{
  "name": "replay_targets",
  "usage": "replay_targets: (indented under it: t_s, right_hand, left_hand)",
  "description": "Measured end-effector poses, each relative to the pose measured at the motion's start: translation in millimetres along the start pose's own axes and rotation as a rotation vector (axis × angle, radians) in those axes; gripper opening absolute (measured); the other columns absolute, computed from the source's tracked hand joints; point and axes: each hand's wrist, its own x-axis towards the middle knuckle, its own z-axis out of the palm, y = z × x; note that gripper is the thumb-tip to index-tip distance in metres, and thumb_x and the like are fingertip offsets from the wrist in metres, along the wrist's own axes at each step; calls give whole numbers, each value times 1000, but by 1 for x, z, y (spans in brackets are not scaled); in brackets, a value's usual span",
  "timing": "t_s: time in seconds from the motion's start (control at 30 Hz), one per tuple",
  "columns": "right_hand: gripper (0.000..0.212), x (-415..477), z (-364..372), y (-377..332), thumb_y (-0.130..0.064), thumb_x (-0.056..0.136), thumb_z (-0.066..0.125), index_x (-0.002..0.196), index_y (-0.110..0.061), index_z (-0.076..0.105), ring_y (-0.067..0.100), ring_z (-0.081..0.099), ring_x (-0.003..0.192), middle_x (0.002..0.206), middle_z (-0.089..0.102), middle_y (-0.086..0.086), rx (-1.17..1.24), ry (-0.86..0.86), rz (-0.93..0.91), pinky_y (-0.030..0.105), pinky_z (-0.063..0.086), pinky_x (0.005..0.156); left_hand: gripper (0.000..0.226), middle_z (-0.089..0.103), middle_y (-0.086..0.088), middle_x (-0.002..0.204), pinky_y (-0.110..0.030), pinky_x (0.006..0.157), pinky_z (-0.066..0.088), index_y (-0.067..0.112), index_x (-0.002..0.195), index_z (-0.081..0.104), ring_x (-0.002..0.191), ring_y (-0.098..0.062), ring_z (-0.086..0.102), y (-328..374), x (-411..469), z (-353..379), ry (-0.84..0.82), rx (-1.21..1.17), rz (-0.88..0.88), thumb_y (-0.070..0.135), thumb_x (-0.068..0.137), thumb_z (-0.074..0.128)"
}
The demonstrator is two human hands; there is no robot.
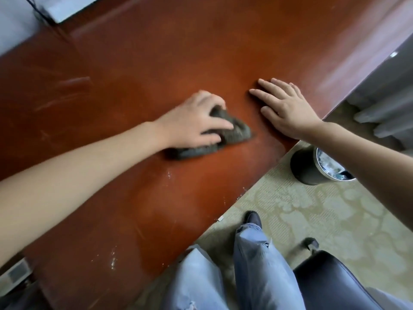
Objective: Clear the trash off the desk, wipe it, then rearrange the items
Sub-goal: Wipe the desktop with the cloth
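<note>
A reddish-brown wooden desk (178, 54) fills most of the view. My left hand (192, 121) grips a bunched grey cloth (232, 135) and presses it onto the desk's middle. Just to its right, my right hand (288, 108) rests flat on the desk near the edge, fingers straight and spread. White crumbs or dust (112, 260) lie on the desk near its front edge. The picture is slightly blurred around the cloth.
A black bin (310, 168) with trash inside stands on the patterned carpet below the desk's right edge. A dark chair seat (330, 280) is at the bottom right, beside my jeans-clad legs (257, 265). A white device with a cable (62, 10) sits at the far left corner.
</note>
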Motion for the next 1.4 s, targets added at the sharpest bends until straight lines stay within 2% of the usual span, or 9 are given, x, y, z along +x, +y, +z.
replay_targets:
  t_s: [0.13, 0.2, 0.33, 0.5, 0.8, 0.97, 1.1, 1.3, 1.4]
  right_hand:
    - [61, 1, -2, 1, -47, 87, 16, 142, -30, 34, 28, 23, 139, 152, 29, 0, -3, -8, -17, 49, 14, 111]
    - [61, 2, -3, 2, -47, 86, 17, 142, -30, 34, 28, 24, 138, 152, 29, 0, -4, -14, -26, 49, 15, 110]
    - [61, 3, -5, 5, -46, 86, 17, 142, -29, 35, 29, 25, 138, 151, 30, 1, -7, -23, -43, 49, 18, 110]
    - [60, 3, -5, -2, -45, 87, 18, 142, -29, 34, 29, 22, 139, 152, 28, 2, -14, -30, -20, 49, 16, 111]
    - [58, 41, 5, -87, -43, 89, 20, 142, -25, 35, 32, 26, 138, 151, 30, 5, -48, -83, -256, 55, 19, 108]
    - [60, 63, 18, -120, -48, 88, 20, 143, -29, 33, 29, 25, 138, 152, 28, 2, -24, -111, -332, 54, 19, 108]
    - [57, 63, 19, -120, -47, 88, 25, 140, -29, 37, 29, 27, 137, 150, 32, 2, -70, -115, -374, 56, 20, 107]
    - [53, 60, 19, -122, -43, 89, 29, 139, -29, 39, 30, 30, 136, 149, 34, 3, -70, -116, -348, 56, 21, 106]
    - [52, 60, 18, -123, -43, 89, 30, 139, -30, 39, 30, 31, 135, 149, 35, 2, -62, -118, -332, 55, 21, 107]
  left_hand:
    - [66, 36, -9, 145, -47, 112, 21, 30, 139, 40, 136, -35, 23, 10, -7, 8, -42, -162, -226, 56, 79, 44]
    - [67, 32, -9, 149, -42, 112, 11, 28, 141, 38, 138, -41, 19, 41, -10, 21, -71, -142, -98, 54, 79, 45]
    - [49, 52, -9, 135, -44, 108, 27, 22, 125, 59, 130, -43, 37, 106, -3, 45, -123, -162, 288, 41, 82, 46]
    - [30, 62, -5, 123, -41, 105, 27, 20, 111, 68, 122, -36, 46, 105, -41, 49, -180, -237, 497, 23, 82, 64]
    - [39, 51, -5, 136, -31, 111, 20, 25, 125, 58, 134, -30, 32, 16, -103, 15, -139, -51, 281, 28, 89, 43]
    - [46, 46, -1, 141, -43, 105, 29, 34, 134, 42, 135, -27, 32, -68, -129, -18, -111, 104, 98, 37, 89, 40]
    - [52, 36, 6, 148, -46, 99, 41, 44, 139, 29, 140, -21, 17, -72, -135, -20, -128, -8, 32, 43, 88, 37]
    - [43, 53, -5, 134, -48, 102, 29, 36, 124, 58, 130, -39, 38, 56, -138, 29, -137, -90, 511, 47, 88, 37]
    - [36, 59, -6, 126, -46, 98, 35, 29, 110, 68, 124, -38, 46, 47, -136, 32, -161, -82, 595, 39, 89, 40]
